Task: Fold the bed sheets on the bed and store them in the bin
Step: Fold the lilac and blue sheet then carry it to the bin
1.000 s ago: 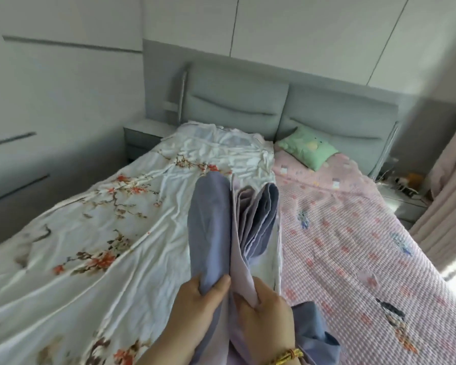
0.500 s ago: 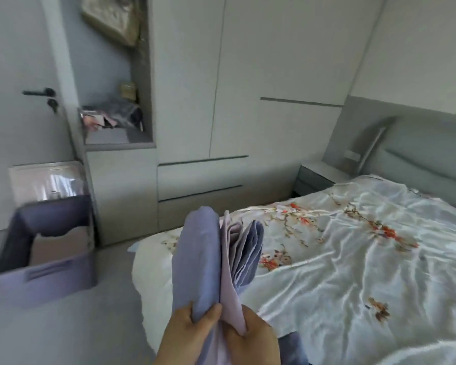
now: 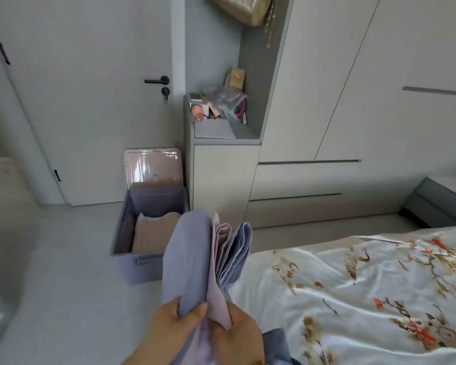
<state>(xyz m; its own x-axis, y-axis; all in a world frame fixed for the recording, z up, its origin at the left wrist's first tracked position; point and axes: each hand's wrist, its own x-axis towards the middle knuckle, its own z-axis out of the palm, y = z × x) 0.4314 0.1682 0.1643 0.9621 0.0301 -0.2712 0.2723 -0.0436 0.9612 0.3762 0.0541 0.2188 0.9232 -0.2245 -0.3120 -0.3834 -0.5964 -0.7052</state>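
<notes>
Nearest, the left hand (image 3: 169,321) and right hand (image 3: 238,338) pinch the lower end of the folded sheet (image 3: 190,256), fingers (image 3: 192,312) curled round its layers, holding it upright beside the bed. It looks light, soft and floppy, and the layers are fanning, so clamping the whole stack suits. Beyond, the open bin (image 3: 142,267) stands on the floor.

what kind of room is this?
Most likely a home bedroom: a bed with a floral sheet spread on it, a nightstand, full-height wardrobes along the wall, and a bin on the floor.
</notes>
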